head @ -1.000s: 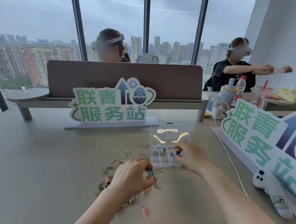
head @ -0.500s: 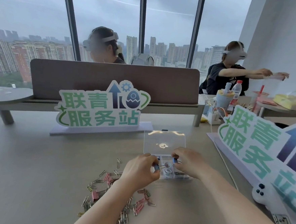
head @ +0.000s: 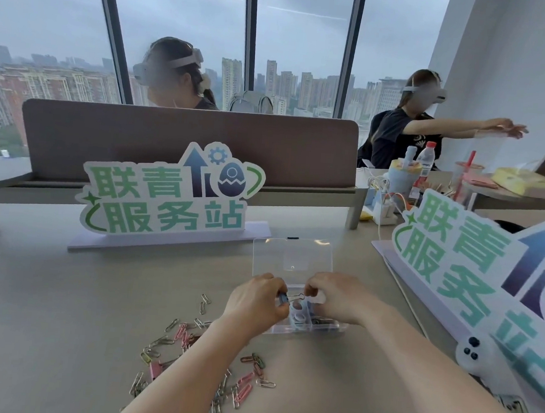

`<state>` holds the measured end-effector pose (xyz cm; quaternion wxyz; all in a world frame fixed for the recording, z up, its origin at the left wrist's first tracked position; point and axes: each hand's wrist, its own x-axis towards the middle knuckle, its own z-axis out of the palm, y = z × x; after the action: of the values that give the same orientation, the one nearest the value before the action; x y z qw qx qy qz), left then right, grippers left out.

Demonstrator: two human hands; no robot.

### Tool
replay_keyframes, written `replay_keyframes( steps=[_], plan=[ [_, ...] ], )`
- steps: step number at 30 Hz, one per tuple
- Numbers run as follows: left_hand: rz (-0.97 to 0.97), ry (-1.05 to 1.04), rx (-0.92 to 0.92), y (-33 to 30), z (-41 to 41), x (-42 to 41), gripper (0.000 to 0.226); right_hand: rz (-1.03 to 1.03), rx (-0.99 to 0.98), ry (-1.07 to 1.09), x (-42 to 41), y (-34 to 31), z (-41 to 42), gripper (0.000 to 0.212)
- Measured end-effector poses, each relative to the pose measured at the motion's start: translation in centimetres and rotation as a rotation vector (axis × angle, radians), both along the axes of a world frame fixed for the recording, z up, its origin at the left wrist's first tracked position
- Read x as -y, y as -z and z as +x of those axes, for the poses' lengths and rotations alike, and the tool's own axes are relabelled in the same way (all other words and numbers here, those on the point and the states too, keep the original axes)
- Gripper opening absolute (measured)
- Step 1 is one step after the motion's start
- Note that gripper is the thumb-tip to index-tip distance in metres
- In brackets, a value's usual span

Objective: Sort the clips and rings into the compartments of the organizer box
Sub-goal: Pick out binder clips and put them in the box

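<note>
A clear plastic organizer box [head: 307, 329] sits on the table with its lid [head: 291, 257] standing open behind it. Pale blue rings [head: 299, 313] lie in a middle compartment. My left hand [head: 256, 302] pinches a blue binder clip [head: 282, 299] over the box's left side, its wire handles pointing right. My right hand [head: 332, 296] hovers over the box and its fingertips touch those wire handles. A scatter of pink, green and silver paper clips [head: 196, 359] lies on the table, left of and below the box, partly hidden by my left forearm.
A green and white sign [head: 168, 196] stands behind the box, and a second sign [head: 485, 276] along the right. A white controller [head: 476, 356] lies at the right. A brown divider [head: 188, 142] crosses the desk; two people with headsets sit beyond it.
My left hand has moved from the clip pile up to the box with a blue binder clip. My right hand has met it over the compartments. The view has shifted closer.
</note>
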<state>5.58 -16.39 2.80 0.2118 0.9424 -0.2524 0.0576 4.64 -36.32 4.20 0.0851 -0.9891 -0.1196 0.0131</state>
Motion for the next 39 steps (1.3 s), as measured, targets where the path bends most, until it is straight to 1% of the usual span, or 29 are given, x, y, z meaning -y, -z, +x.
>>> replay_keyframes(
  steps=[6, 13, 22, 25, 28, 34, 39],
  plan=[
    [0.018, 0.018, -0.027, -0.4, 1.5, 1.4, 0.029, 0.029, 0.013, 0.031, 0.3, 0.1, -0.1, 0.035],
    [0.065, 0.021, -0.035, -0.2, 3.1, 2.6, 0.025, 0.096, 0.094, 0.118, 0.9, 0.8, -0.3, 0.031],
    [0.123, 0.012, -0.091, 0.4, 4.2, 3.1, 0.032, 0.107, 0.077, 0.130, 0.3, 1.5, -0.2, 0.031],
    [0.110, 0.009, -0.107, 0.6, 4.3, 3.0, 0.038, 0.106, 0.087, 0.115, 0.1, 1.6, -0.2, 0.032],
    [0.079, 0.005, -0.109, 0.7, 4.0, 2.5, 0.038, 0.110, 0.109, 0.108, -0.3, 1.7, -0.4, 0.031],
    [-0.033, 0.004, -0.032, 0.3, 2.4, 0.0, 0.028, 0.128, 0.152, 0.069, -1.9, 1.4, -0.9, 0.027],
    [-0.065, -0.068, -0.036, 0.3, 0.7, -3.7, 0.023, 0.161, 0.148, 0.001, -4.7, 1.2, -2.0, 0.027]
  ],
)
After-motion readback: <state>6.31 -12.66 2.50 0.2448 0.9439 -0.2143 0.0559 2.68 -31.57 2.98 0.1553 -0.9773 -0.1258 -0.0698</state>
